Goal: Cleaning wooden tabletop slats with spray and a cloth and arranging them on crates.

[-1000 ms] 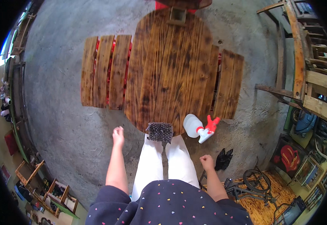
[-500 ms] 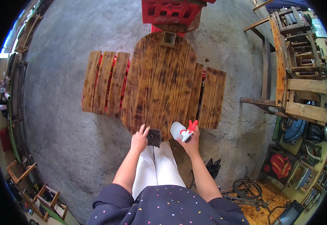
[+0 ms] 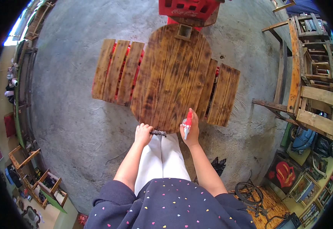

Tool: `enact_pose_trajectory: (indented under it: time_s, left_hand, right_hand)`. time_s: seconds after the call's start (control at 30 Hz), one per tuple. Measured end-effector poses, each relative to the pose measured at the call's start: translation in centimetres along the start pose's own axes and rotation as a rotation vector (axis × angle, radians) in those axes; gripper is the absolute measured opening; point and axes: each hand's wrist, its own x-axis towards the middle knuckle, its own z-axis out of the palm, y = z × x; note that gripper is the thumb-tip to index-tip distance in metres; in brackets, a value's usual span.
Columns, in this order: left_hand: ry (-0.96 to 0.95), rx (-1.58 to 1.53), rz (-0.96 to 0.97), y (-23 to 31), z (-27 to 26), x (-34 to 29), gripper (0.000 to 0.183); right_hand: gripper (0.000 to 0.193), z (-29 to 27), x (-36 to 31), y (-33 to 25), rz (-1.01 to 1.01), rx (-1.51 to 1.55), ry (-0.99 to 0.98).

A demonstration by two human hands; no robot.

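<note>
Concrete floor [image 3: 75, 110], grey, worn and scuffed; shelving and assorted goods line the walls at both sides.

Head view:
Table [image 3: 170, 80]: one, rounded at the far end, brown planks with dark scorched-looking grain. Square wooden box [image 3: 183, 37] at its far end, open at the top.
Slatted seats: two. Left seat [image 3: 117, 72], three planks visible, red showing through the gaps; right seat [image 3: 224, 95], similar planks, partly beneath the table edge.
Crate [image 3: 197, 10]: red, with cut-out openings, beyond the far end of the table.
Cloth [image 3: 159, 133]: one, dark, rough-textured, seen nearly edge-on at the table's near edge, its free end pointing right.
Left grip [image 3: 143, 133]: bare hand, fingers curled and clenched on the cloth.
Spray bottle [image 3: 188, 124]: one, red trigger, pale nozzle directed toward the wearer; near the table's near right edge, body mostly covered by the hand. Whether its base touches wood cannot be told.
Right grip [image 3: 191, 135]: bare hand, wrapped around the spray bottle.
Wooden furniture [image 3: 319, 97]: stacked, right side.
Bicycle [image 3: 256, 206]: dark, lower right, partly visible.
Trousers [image 3: 160, 160]: white, on the wearer, below the table edge.
</note>
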Motion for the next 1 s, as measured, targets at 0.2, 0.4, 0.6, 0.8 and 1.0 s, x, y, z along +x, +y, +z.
enact_pose_trajectory:
  time_s: [0.2,0.4,0.6,0.8,1.0]
  left_hand:
    - [0.335,-0.251,-0.176,-1.7,-4.6,-8.0,0.027]
    - [0.531,-1.332,-0.598,-9.0,-8.8,-9.8,0.025]
    - [0.568,-1.757,-0.572,-20.1,-17.1,-8.6,0.033]
    - [0.487,-1.787,-0.572,-30.0,-24.8,-11.3,0.028]
    - [0.436,-1.578,-0.789,-36.0,-26.3,-14.6,0.038]
  right_hand:
    - [0.072,-0.5,1.4,-7.5,-0.004,0.204,-0.320]
    - [0.050,7.2,4.7,-12.2,0.081,0.363,-0.474]
    - [0.043,17.8,7.5,-16.8,0.273,0.295,-0.432]
    - [0.043,26.8,10.1,-21.8,0.220,-0.009,-0.187]
    - [0.031,31.2,11.9,-23.2,0.440,-0.046,-0.153]
